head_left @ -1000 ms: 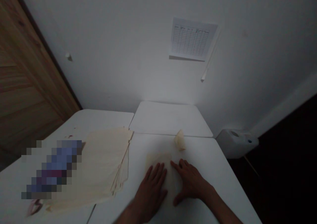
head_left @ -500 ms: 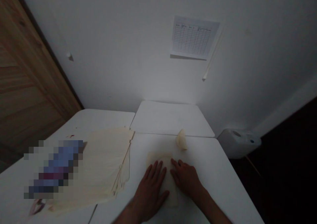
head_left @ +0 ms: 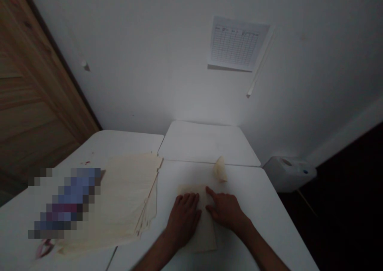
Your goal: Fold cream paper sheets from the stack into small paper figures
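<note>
A cream sheet of thin paper-like material (head_left: pixel 204 239), its right side laid over in a long strip, lies flat on the white table in front of me. My left hand (head_left: pixel 184 219) rests palm down on it, fingers bent and touching the sheet, nothing gripped. At the sheet's right edge is my right hand (head_left: pixel 226 209), index finger stretched forward and thumb apart from it. The other right fingers curl under, partly hidden. Just beyond my right hand stands a small curled cream piece (head_left: pixel 220 170).
Left of my hands lies a stack of cream sheets (head_left: pixel 128 199) on the white table (head_left: pixel 245 191). A pixelated blue object (head_left: pixel 74 191) overlaps the stack, with a pinkish loop (head_left: pixel 44 248) below. A printed chart (head_left: pixel 237 43) hangs on the wall; a white container (head_left: pixel 290 173) stands right.
My left hand has drawn its spread fingers in and bent them, baring more of the sheet's lower part. My right index finger now stretches further up along the sheet's edge.
</note>
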Action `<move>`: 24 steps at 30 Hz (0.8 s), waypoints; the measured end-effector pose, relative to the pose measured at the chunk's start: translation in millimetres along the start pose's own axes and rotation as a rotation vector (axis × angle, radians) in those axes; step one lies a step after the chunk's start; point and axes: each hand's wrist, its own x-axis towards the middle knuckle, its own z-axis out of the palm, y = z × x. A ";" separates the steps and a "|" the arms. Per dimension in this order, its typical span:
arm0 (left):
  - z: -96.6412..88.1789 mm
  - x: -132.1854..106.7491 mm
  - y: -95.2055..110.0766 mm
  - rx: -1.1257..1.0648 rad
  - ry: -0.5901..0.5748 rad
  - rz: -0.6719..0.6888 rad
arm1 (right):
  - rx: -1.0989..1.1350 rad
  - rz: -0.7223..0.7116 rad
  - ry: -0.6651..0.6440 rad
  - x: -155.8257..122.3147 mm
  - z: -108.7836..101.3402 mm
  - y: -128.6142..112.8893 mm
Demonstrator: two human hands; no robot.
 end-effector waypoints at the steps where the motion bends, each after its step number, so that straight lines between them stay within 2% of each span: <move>1: 1.2 -0.1 -0.9 0.005 0.000 0.006 | -0.002 0.000 -0.001 0.0 -0.3 -0.1; 8: 11.9 -3.3 -11.9 0.003 0.040 0.128 | -0.012 0.004 -0.025 0.2 -4.2 0.7; 24: 18.9 -13.0 -22.2 0.073 0.130 0.001 | -0.039 -0.015 -0.053 3.9 -11.9 0.2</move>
